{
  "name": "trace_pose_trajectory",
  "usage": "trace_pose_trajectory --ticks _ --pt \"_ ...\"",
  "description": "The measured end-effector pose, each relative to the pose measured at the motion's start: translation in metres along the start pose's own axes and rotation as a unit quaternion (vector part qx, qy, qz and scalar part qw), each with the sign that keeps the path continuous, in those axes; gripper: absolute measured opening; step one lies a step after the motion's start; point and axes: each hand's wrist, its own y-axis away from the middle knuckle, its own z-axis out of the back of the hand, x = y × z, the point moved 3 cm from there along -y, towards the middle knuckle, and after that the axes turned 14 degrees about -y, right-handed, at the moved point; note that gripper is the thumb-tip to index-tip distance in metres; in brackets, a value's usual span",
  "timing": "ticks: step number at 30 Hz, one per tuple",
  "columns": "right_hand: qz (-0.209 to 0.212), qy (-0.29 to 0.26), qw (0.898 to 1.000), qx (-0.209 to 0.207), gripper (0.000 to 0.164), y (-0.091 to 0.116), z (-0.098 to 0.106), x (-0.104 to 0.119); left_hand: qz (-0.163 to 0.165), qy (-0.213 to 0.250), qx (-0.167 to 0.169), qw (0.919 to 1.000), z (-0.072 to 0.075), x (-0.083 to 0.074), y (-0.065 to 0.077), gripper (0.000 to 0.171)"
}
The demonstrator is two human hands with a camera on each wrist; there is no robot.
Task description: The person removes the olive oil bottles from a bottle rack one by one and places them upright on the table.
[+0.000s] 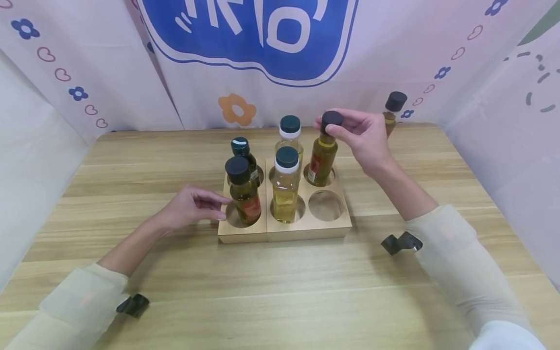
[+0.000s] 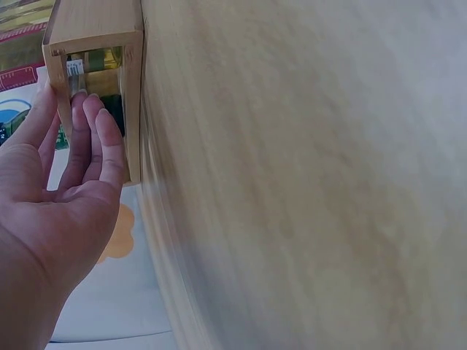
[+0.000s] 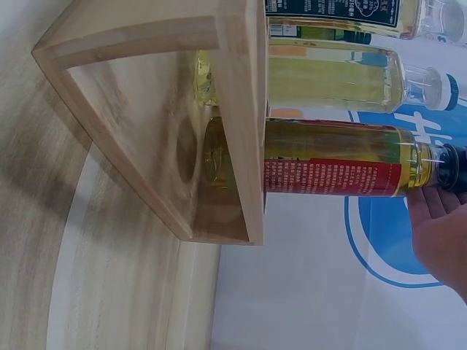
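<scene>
With thumb and fingers, my right hand (image 1: pixel 360 138) holds the black cap of an oil bottle (image 1: pixel 321 160) with a red label. This bottle stands in the back right hole of a wooden bottle rack (image 1: pixel 306 231); the right wrist view shows its base down through the top board. My left hand (image 1: pixel 185 211) grips the rack's left end, thumb on the top board and fingers inside the open side (image 2: pixel 95 127). Beside those fingers, another black-capped oil bottle (image 1: pixel 245 194) sits tilted in the front left hole. The front right hole (image 1: pixel 325 205) holds no bottle.
Two clear bottles with green caps, one in front (image 1: pixel 285 194) and one behind (image 1: pixel 290 127), fill the middle holes. A dark green bottle (image 1: pixel 240 146) is at the back left. Behind my right hand stands a black-capped bottle (image 1: pixel 395 102). A printed cloth (image 1: pixel 192 92) hangs behind the table.
</scene>
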Motion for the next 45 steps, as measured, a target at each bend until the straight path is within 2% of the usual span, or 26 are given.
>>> trace_pose_trajectory --ticks 10,20,34,45 --pt "0.011 -0.009 1.0 -0.007 0.022 -0.002 -0.002 0.006 -0.007 0.007 0.003 0.9999 0.0 0.001 0.0 0.035" --pt "0.028 -0.002 1.0 -0.012 0.021 -0.002 -0.006 0.012 0.002 0.004 0.003 1.0 0.0 0.002 -0.001 0.035" --pt "0.04 0.002 0.999 -0.024 0.019 -0.002 -0.008 0.02 -0.016 0.005 0.003 0.9998 0.0 0.002 -0.001 0.034" --pt "0.085 0.008 0.996 -0.006 0.019 -0.006 -0.007 0.023 -0.018 0.002 0.002 0.9998 -0.001 0.002 -0.001 0.034"
